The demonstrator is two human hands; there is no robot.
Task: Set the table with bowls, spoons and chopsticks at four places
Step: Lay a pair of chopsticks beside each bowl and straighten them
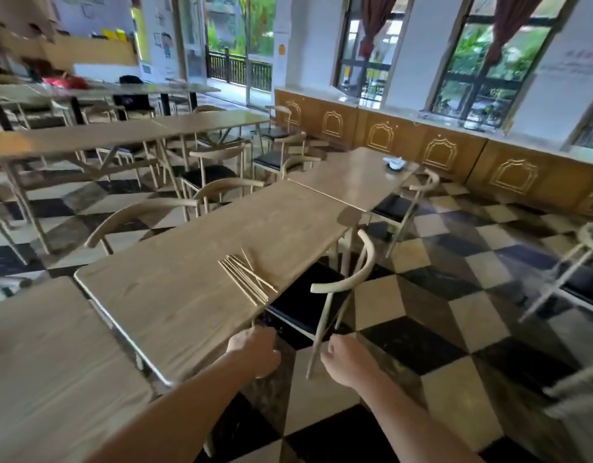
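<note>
A loose bundle of several pale wooden chopsticks (248, 277) lies near the right edge of the long wooden table (175, 295). On the farther table (352, 182) stands a white bowl (396, 166) with a white spoon (390, 160) in it. My left hand (256, 350) hangs below the near table's corner, fingers curled, with nothing visible in it. My right hand (343, 360) is loosely closed next to a chair's leg (317, 345), seemingly holding nothing. Both hands are short of the chopsticks.
A wooden chair (342, 285) with a black seat is tucked under the table's right side, close to my hands. More chairs and tables fill the left and back. Another table (38, 362) is at near left. Checkered floor lies to the right.
</note>
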